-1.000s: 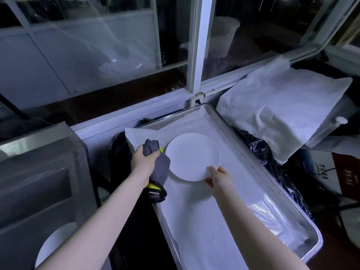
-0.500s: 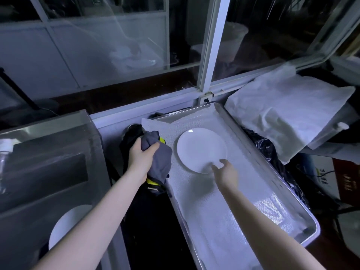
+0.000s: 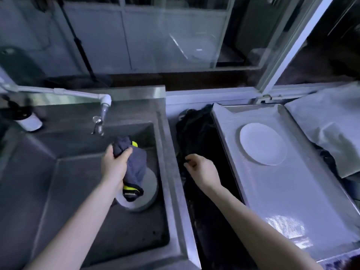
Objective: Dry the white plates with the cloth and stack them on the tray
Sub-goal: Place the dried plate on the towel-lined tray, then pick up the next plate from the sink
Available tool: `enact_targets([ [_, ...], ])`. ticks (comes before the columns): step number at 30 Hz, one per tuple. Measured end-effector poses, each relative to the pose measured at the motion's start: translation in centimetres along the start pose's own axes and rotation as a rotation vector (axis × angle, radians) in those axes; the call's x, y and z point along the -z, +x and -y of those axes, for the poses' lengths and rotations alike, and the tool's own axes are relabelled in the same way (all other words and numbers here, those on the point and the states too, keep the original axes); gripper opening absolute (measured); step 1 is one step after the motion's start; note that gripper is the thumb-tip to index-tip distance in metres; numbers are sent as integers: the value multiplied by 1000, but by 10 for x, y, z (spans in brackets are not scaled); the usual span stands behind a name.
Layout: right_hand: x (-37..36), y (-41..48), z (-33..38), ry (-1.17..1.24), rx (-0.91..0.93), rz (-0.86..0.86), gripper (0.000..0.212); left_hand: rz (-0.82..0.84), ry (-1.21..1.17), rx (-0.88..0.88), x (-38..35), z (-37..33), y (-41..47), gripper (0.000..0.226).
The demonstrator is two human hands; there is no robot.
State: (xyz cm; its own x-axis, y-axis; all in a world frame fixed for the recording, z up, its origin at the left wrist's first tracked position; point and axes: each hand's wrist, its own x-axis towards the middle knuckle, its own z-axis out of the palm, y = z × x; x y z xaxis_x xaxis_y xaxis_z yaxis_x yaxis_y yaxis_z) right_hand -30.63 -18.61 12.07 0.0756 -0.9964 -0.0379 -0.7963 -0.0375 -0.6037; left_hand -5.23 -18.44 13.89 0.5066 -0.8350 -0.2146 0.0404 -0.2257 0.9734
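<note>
Over sink (image 3: 78, 184), L hand (image 3: 115, 166) round cloth (image 3: 137, 164).

White plate (image 3: 263, 144), grey cloth (image 3: 135, 162) with yellow trim, silver tray (image 3: 311, 182).

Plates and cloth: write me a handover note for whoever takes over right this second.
The left grip holds the grey cloth above the sink.
The right grip holds nothing, fingers loosely curled, over the dark gap between sink and tray.
Done: one white plate lies flat on the tray.
To do: at least one sink plate lies under the cloth; dry it and stack it on the first.
</note>
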Motion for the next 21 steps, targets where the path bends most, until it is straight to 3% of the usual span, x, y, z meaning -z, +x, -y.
enact_targets([
  [4, -72, -7, 35, -151, 31, 202, 38, -105, 150, 25, 74, 39, 24, 13],
  [9, -150, -5, 49, -273, -48, 387, 59, -119, 362, 78, 121, 101, 51, 17],
  [16, -235, 26, 46, -334, -289, 527, 79, 41, 387, 261, 117, 186, 85, 12],
  [21, -272, 46, 28, -332, -393, 531, 85, 152, 357, 332, 107, 232, 113, 17],
])
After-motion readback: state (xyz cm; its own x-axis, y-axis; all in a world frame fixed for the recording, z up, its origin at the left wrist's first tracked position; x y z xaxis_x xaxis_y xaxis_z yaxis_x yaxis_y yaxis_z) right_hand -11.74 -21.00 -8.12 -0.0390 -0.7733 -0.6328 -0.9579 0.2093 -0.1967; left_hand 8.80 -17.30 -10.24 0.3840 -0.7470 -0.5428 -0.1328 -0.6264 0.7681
